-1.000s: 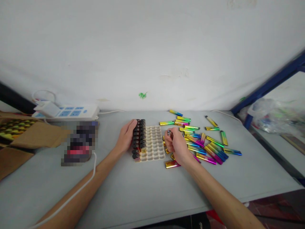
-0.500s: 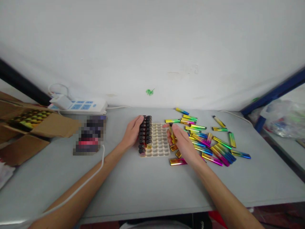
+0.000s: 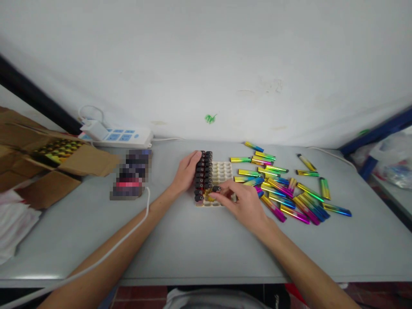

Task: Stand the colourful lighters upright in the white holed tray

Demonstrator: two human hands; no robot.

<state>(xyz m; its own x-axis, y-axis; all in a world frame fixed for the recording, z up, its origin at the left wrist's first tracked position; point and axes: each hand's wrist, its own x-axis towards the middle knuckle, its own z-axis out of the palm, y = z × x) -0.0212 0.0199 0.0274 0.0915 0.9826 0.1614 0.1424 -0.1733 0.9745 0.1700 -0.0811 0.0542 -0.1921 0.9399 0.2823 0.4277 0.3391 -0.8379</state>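
Observation:
A white tray (image 3: 222, 169) with rows of round pockets lies on the table in front of me. Two columns of upright lighters (image 3: 208, 165) with black tops fill its left side. My left hand (image 3: 187, 172) curls along the outer left side of these lighters, gripping them; part of its fingers is hidden behind them. Between thumb and fingers of my right hand (image 3: 246, 201) is a lighter (image 3: 216, 189) with a black top and a gold body, held over the tray at the near end of the second column. Loose shiny rainbow-coloured lighters (image 3: 280, 187) lie to the right.
An open cardboard box (image 3: 93, 161) holding more lighters stands at the left. Beside it are a power strip (image 3: 128, 136) against the wall and a pixelated item (image 3: 131, 174). A white cable (image 3: 146, 210) crosses over my left forearm. Plastic bags (image 3: 394, 159) lie at the far right.
My right hand has carried the lighter leftward from the tray's right edge to the second column. My left hand stays by the lighters. The whole view has shifted slightly.

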